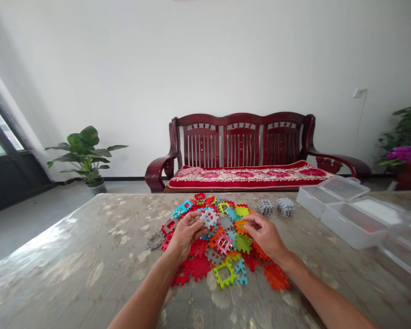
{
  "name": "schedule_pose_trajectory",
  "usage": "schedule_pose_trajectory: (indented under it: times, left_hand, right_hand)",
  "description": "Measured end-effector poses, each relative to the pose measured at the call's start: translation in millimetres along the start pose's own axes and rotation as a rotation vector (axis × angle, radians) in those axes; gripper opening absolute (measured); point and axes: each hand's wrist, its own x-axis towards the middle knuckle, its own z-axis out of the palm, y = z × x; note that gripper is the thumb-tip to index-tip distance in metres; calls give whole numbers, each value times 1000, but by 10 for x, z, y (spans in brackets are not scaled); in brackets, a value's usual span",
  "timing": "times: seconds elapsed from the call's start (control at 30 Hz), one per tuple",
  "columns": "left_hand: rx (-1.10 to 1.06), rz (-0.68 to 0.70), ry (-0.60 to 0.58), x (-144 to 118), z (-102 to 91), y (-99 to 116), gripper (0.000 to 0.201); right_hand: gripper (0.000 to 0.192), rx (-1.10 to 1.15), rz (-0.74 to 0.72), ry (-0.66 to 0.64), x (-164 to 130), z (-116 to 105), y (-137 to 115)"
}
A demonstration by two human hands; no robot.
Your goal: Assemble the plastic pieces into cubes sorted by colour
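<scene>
The left hand (185,233) pinches a grey tile (209,216) above a pile of coloured tiles (222,246) on the table (89,265); the right hand (267,235) rests on the pile, fingers curled. Two grey stacks (276,206) and clear boxes (345,208) stand to the right, a bench (243,151) behind

Both my forearms reach forward from the bottom edge, bare to the elbow, angling in toward each other. My left hand (185,233) lies knuckles up, fingers curled forward, thumb and forefinger pinched together at the tips. My right hand (267,235) sits level with it (a clear gap between the two), back upward, wrist bent slightly inward, fingers loosely bent and pointing left, tips lowered.
</scene>
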Motion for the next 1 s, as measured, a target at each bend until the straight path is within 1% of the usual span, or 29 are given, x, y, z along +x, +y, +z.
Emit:
schedule_pose_trajectory:
  times: [0.1,0.27,0.33,0.43,0.57,0.67,0.7,0.77,0.83,0.87,0.9,0.93,1.0]
  left_hand:
    - [-29,-30,-14,-83,152,-101,35]
    - [-70,-70,-117,-220,345,-269,44]
    - [-71,-68,-150,-253,390,-322,46]
    - [-64,-57,-166,-271,417,-367,46]
    - [-29,-59,-161,-295,430,-386,47]
    - [38,-60,-215,-302,439,-340,48]
    - [89,-39,-234,-283,425,-297,49]
    - [232,84,-218,-192,334,-161,52]
    - [366,336,-54,-27,121,24,55]
    - [419,425,41,74,-33,119,56]
    - [465,492,144,178,-213,207,56]
    - [516,534,248,277,-409,279,54]
    - [673,571,504,432,-804,363,50]
  right_hand:
    - [26,60,-58,-54,-80,113,-200]
    - [53,63,-146,-22,-173,232,-383]
    - [59,25,-211,-13,-184,242,-427]
    - [56,-41,-296,-25,-191,243,-461]
    - [53,-86,-324,-29,-215,273,-451]
    - [48,-115,-352,-16,-193,250,-403]
    - [46,-132,-359,-3,-159,208,-368]
    - [42,-183,-333,71,-42,50,-249]
    - [38,-253,-207,233,126,-204,-64]
    - [40,-297,-100,327,217,-353,47]
    - [42,-351,20,414,304,-507,160]
    - [45,-409,133,473,381,-656,271]
    - [50,-532,264,512,498,-907,458]
